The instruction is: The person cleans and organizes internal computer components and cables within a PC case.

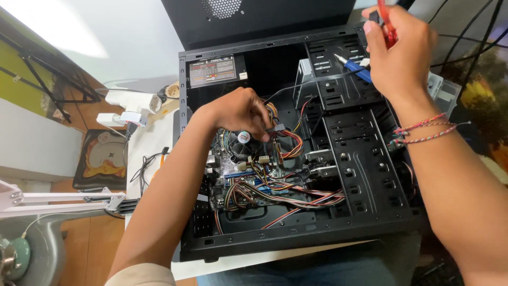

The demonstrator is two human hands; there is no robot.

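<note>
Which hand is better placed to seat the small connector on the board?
Probably the left. The left hand is inside the computer case, pinching the small connector just above the board beside the fan. The right hand is up at the drive bays, holding a red tool.

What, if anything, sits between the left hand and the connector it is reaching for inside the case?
Nothing visible does. The left hand already has its fingertips on the small grey connector above the motherboard. Bundled coloured wires lie below and beside it, not between. The right hand is off at the drive bays.
</note>
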